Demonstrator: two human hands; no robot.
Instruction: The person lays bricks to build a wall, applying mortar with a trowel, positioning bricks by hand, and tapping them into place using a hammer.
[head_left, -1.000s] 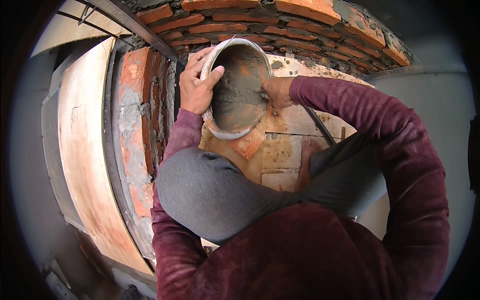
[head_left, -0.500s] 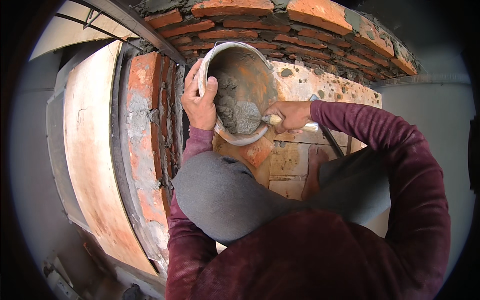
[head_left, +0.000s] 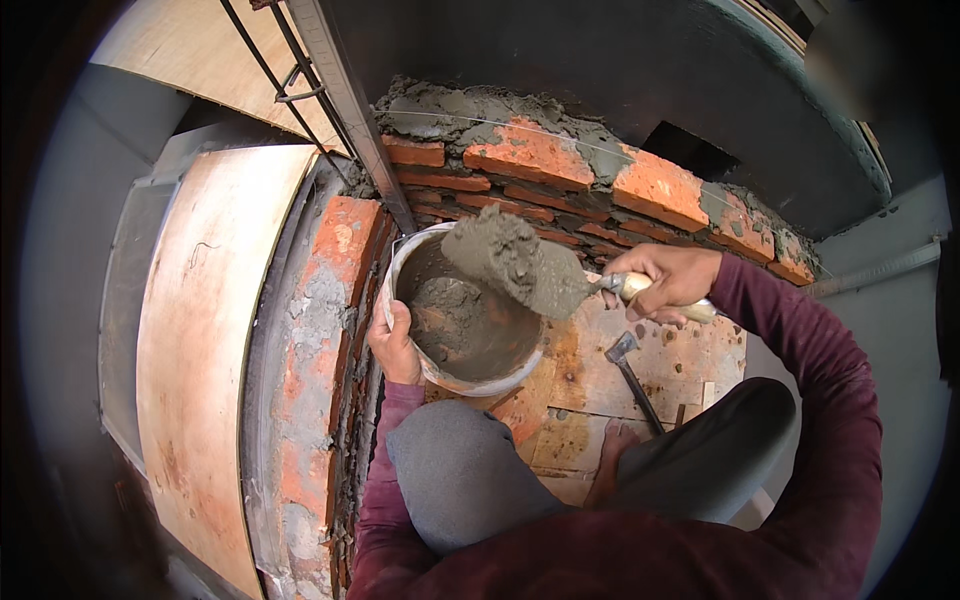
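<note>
My right hand (head_left: 665, 285) is wrapped round the pale handle of a trowel (head_left: 562, 284). A heap of wet grey mortar (head_left: 497, 245) rides on the blade, raised over the far right rim of a round bucket (head_left: 510, 382). My left hand (head_left: 395, 345) grips the bucket's left rim, thumb on the inside. More mortar (head_left: 445, 310) lies within the bucket, which is tilted toward me. Beyond it runs a low brick wall (head_left: 530, 155) with fresh mortar along its top and a thin string stretched over it.
A hammer or hatchet (head_left: 622, 348) with a dark handle lies on the stained boards (head_left: 580, 440) by my bare foot (head_left: 612, 445). On the left stand a brick wall end (head_left: 335, 260) and a plywood sheet (head_left: 205, 330). A metal upright (head_left: 355, 110) and steel bars (head_left: 265, 60) rise at the corner.
The trowel has come up out of the bucket loaded with mortar, moving away from me and to the right. My left hand stays on the bucket rim. The view has shifted to show more beyond the wall.
</note>
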